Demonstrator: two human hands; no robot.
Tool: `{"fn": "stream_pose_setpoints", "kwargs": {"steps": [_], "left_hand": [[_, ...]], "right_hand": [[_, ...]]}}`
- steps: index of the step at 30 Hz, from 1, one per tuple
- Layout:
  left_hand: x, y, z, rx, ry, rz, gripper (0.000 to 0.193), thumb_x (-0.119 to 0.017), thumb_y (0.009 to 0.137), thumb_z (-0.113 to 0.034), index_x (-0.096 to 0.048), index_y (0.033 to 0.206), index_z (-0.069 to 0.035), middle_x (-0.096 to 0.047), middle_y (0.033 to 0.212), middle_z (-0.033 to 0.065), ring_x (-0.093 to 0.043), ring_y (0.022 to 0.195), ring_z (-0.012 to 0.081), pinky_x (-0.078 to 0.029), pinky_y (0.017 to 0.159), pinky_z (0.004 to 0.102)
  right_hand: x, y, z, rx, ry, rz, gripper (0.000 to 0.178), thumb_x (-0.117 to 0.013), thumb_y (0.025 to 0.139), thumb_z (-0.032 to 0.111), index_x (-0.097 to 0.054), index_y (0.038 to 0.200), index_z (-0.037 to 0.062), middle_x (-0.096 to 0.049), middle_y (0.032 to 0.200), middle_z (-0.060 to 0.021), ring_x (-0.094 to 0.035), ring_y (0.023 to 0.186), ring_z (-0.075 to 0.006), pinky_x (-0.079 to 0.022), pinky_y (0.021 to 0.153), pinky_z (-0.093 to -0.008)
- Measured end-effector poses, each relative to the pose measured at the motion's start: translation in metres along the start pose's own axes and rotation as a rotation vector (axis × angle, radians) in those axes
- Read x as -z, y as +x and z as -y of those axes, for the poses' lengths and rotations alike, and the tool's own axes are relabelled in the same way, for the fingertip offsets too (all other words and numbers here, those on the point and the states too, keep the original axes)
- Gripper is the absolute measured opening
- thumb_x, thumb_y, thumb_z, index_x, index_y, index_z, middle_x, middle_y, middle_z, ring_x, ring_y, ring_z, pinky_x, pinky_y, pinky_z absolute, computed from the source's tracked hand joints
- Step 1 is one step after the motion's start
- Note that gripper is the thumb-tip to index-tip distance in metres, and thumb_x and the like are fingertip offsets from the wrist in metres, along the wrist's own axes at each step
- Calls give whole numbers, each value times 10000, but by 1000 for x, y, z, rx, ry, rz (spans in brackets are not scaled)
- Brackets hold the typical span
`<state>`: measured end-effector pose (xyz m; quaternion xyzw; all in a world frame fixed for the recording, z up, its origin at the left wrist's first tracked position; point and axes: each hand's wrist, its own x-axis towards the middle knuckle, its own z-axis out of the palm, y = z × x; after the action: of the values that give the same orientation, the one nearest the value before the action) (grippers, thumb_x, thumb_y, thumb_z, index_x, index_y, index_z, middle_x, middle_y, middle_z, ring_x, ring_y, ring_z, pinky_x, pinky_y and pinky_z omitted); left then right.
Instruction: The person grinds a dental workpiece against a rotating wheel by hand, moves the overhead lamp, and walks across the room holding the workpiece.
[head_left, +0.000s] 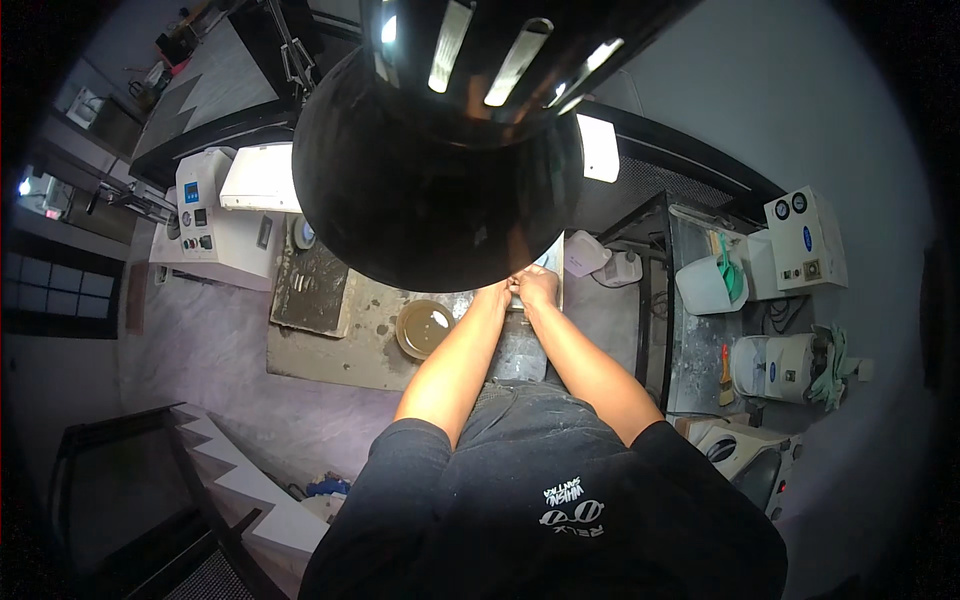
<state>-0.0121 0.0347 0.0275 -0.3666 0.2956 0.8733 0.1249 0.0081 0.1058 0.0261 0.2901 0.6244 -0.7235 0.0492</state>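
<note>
Both forearms reach up to the worktable (385, 370), where my hands meet close together at the lower edge of a big black lamp shade (430, 190). My left hand (494, 295) is partly covered by the shade, its fingers bent in toward the other hand. Beside it, my right hand (539, 286) has its fingers curled and closed. Whatever small thing sits between the fingertips is too hidden to make out. Left of my wrists stands a round bowl (402, 338) of murky brownish liquid. Under my wrists, near my waist, is a pale translucent container (522, 352).
A dark, wet-looking rectangular slab (312, 290) lies on the table's left. Behind it stands a white machine with dials (205, 215). At right, a side bench holds a white tub (705, 287) with a green tool, a brush (726, 378) and a gauge box (808, 240). White jugs (617, 268) stand between.
</note>
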Motion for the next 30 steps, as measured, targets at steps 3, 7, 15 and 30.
{"fn": "stream_pose_setpoints", "kwargs": {"steps": [3, 7, 15, 30], "left_hand": [[34, 46, 22, -12, -132, 8, 155, -374, 883, -4, -504, 800, 9, -496, 632, 58, -454, 428, 139, -369, 344, 271], [61, 82, 40, -47, -181, 170, 140, -369, 873, 24, -500, 829, 1, -504, 678, 53, -454, 445, 137, -376, 352, 266], [26, 62, 27, -71, 75, -219, 113, -462, 821, 42, -528, 731, 25, -533, 614, 71, -503, 453, 164, -382, 364, 303], [33, 60, 18, -24, 128, -216, 117, -446, 830, 7, -545, 800, 60, -566, 622, 112, -515, 437, 185, -368, 334, 318]], "right_hand": [[-5, -10, 5, 33, -99, 31, 111, -610, 755, -16, -604, 647, 10, -602, 621, -47, -560, 533, -108, -435, 471, -210], [-7, -16, 8, 118, -143, 75, 97, -612, 745, -19, -612, 650, 5, -613, 631, -48, -560, 532, -104, -443, 484, -205], [-3, -6, 5, -56, 35, 17, 94, -632, 764, 18, -603, 674, 18, -597, 639, -40, -554, 535, -101, -452, 484, -206], [-6, -9, 9, -90, 8, 55, 51, -581, 787, -7, -617, 750, -9, -599, 650, -38, -524, 508, -79, -445, 477, -207]]}}
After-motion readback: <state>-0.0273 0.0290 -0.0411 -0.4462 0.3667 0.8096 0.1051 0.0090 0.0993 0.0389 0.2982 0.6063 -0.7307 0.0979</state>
